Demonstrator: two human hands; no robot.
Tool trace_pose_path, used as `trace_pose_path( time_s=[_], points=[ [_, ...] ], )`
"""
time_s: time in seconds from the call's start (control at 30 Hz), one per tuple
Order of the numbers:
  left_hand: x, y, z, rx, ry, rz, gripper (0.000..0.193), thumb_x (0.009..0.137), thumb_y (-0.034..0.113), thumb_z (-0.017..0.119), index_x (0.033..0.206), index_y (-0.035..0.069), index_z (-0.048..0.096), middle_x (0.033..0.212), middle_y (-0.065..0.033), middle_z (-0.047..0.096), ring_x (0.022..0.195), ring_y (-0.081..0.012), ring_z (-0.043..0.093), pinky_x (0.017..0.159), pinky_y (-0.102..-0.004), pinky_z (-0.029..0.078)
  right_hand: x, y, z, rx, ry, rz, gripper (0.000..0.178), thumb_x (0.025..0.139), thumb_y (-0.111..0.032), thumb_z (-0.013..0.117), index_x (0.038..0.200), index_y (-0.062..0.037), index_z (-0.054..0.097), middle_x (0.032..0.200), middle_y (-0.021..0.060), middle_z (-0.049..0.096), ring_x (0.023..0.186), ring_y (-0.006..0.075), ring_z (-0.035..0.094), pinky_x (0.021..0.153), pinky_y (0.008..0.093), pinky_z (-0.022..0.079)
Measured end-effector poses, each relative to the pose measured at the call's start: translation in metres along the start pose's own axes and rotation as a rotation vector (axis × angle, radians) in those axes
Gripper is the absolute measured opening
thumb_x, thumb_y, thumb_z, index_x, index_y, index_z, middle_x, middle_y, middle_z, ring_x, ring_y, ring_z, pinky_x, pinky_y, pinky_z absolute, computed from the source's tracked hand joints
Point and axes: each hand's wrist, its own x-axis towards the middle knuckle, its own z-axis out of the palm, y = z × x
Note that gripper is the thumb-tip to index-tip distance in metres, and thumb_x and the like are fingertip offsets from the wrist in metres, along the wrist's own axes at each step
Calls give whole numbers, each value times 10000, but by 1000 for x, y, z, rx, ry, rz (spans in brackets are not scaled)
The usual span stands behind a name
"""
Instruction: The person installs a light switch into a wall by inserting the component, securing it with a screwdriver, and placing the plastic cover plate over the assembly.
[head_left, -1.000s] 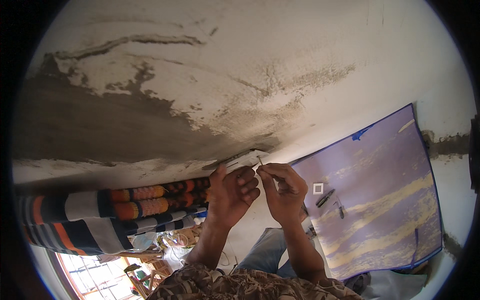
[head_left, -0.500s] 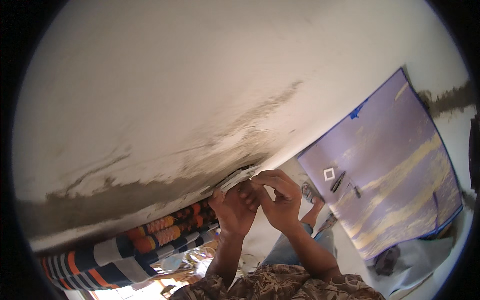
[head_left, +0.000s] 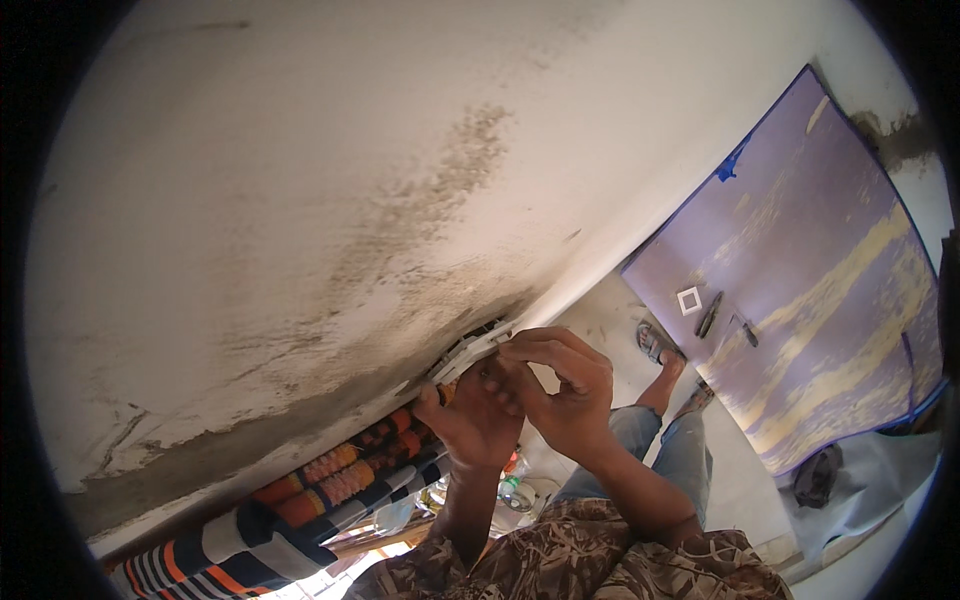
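Observation:
A narrow white fitting (head_left: 468,352), seen almost edge-on, sits at a dark opening in the wall. My left hand (head_left: 475,425) is at its underside, with the thumb on one end and the other fingers curled toward the opposite end. At that opposite end my right hand (head_left: 572,390) is closed in a pinch, index finger bent over the thumb. Whatever lies between those fingertips is too small or hidden to name. The fingertips of both hands nearly meet below the fitting.
A stained wall (head_left: 300,200) fills the upper left. Striped cloth (head_left: 225,540) hangs under it. On the right, a purple mat (head_left: 780,270) bears a white square frame (head_left: 690,300), a dark hand tool (head_left: 709,315) and a smaller tool (head_left: 745,330). A grey cloth (head_left: 880,490) lies beside it.
The view has shifted, so the mat and my feet appear further right. Both hands stay at the white fitting with almost the same grip.

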Motion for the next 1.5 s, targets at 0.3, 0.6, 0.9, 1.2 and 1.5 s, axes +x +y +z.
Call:
trace_pose_path(
  time_s=[0.3,0.6,0.9,1.2,1.5],
  points=[
    [5,-10,26,327,370,81,842,771,772,533,1220,59,544,861,28,477,749,-121,483,641,-255,408,3,0,0,-54,-4,-46,175,797,61,705,960,-4,716,952,131,704,866,211,704,744,287,546],
    [-1,1,1,84,125,17,956,837,706,515,1409,-45,360,1259,-139,528,1109,-235,557,943,-350,497,-1,3,9,-9,69,-73,171,795,82,679,938,-9,703,962,128,703,867,217,708,728,288,551],
    [2,-6,16,209,205,-2,910,811,762,509,1321,10,462,1006,-31,511,843,-136,494,708,-281,438,-2,0,11,161,124,177,135,805,51,702,930,-1,707,947,128,708,857,196,705,733,280,553],
    [3,-5,11,98,91,-14,855,850,718,512,1312,0,462,980,-40,519,869,-165,497,737,-294,437,-3,2,15,-86,145,-3,119,827,11,718,941,2,688,910,131,698,815,187,697,722,281,548],
    [3,-6,32,354,185,37,857,911,679,430,1426,-3,369,1198,-64,503,1091,-164,471,993,-303,391,0,-5,26,-336,91,-167,52,887,-27,610,918,3,580,823,157,605,730,344,604,634,409,485]
  ],
)
